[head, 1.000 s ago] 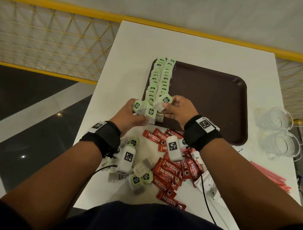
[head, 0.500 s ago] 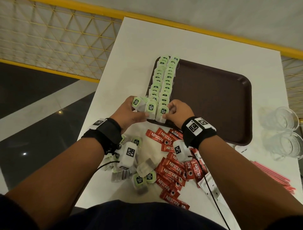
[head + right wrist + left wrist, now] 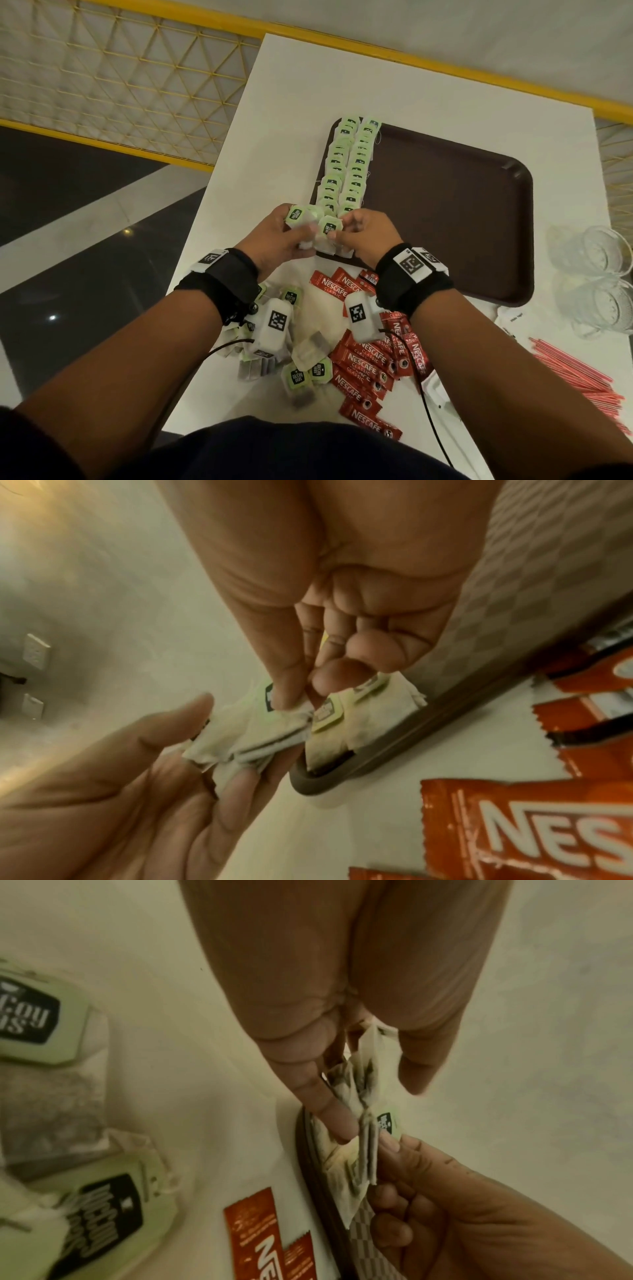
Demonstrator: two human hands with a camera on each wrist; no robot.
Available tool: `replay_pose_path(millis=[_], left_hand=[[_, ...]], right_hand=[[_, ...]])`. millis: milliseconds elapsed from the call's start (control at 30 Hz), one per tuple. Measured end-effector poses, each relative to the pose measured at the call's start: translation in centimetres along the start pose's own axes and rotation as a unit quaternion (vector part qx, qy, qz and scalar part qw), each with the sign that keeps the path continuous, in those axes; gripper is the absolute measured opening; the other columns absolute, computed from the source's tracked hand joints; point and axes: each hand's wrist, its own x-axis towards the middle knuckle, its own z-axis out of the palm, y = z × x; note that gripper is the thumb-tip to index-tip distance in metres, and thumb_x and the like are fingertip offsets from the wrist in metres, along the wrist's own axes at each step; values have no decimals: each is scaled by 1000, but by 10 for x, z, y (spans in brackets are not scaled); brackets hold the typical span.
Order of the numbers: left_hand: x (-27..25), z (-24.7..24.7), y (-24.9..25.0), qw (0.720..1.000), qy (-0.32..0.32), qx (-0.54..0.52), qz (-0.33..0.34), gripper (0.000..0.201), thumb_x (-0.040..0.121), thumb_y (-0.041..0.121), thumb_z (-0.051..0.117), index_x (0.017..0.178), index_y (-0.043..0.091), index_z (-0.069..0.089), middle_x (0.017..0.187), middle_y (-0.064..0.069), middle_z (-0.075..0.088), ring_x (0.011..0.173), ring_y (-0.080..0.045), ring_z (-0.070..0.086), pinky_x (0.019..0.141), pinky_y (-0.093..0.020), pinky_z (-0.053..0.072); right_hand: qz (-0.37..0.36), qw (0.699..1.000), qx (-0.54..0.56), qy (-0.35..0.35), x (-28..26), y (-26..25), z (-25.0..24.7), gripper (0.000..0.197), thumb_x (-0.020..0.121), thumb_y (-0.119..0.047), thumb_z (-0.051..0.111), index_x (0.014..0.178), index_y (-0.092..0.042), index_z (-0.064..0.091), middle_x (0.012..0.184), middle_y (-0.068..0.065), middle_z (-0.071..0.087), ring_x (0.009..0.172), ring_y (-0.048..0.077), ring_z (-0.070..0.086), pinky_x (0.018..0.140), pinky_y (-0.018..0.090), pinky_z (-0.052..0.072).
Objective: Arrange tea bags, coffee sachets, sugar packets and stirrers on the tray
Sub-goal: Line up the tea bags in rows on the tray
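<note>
Two rows of green-tagged tea bags line the brown tray's left edge. Red coffee sachets lie heaped on the table; pink stirrers at right.

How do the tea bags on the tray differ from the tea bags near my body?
The tea bags on the tray lie in two neat, overlapping rows; the loose tea bags lie scattered on the white table beside coffee sachets. Both have green tags.
</note>
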Motion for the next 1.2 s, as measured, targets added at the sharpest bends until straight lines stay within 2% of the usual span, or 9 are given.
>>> replay_pose_path(millis=[100,267,367,533,700,867,1000,1100,1200], left_hand=[[3,-8,-1,999,39,-31,-8,30,97,7,54,126,4,48,127,-21,59,110,-34,63,83,-38,59],[6,-24,-2,997,74,-32,-5,29,98,7,53,127,6,45,130,-21,57,116,-35,61,80,-36,60],[7,-28,-1,997,75,-28,-12,34,97,5,54,129,5,45,130,-21,56,114,-37,62,77,-33,60],[9,-28,4,998,45,-29,-22,39,94,5,55,131,8,44,131,-21,55,112,-38,63,81,-36,60],[13,-18,15,994,26,-97,-54,29,98,10,45,127,5,49,134,-25,53,114,-45,60,84,-42,59],[25,-4,28,999,8,-36,5,30,98,0,49,127,3,47,117,-17,64,98,-29,69,72,-30,60],[43,5,42,998,10,19,55,30,93,3,62,120,4,50,111,-16,69,94,-26,70,75,-34,60],[61,14,56,995,12,62,74,36,87,4,69,119,3,53,110,-16,69,92,-25,70,75,-35,60],[79,24,68,994,7,60,88,36,86,5,72,117,2,55,105,-14,71,88,-22,72,70,-29,58]], right_hand=[[9,1000,-24,15,5,3,2,20,79,-22,80,92,-15,66,90,11,71,79,24,68,78,39,58],[1,994,-107,20,12,-1,5,22,80,-23,79,91,-21,60,90,5,68,84,23,66,82,39,55],[-6,987,-157,33,14,-4,6,20,81,-24,77,91,-22,60,85,-3,64,84,16,63,76,29,50],[-8,984,-168,55,14,-5,6,30,81,-27,76,103,-21,57,85,0,61,80,18,60,73,32,51],[-56,985,-140,83,15,-16,-4,20,86,-33,68,100,-20,60,84,-2,60,76,12,57,63,23,42],[-112,981,-134,86,24,-32,-21,15,90,-30,63,95,-16,67,90,-4,65,79,7,55,62,13,36],[-119,982,-135,50,35,-37,-36,13,88,-30,67,92,-17,69,86,-8,64,75,0,53,66,16,40],[-95,988,-115,31,46,-39,-48,6,86,-24,71,89,-21,68,84,-4,67,75,9,61,74,26,52],[-69,995,-68,33,59,-40,-61,10,86,-18,72,91,-11,68,83,8,71,70,15,66,68,30,55]])
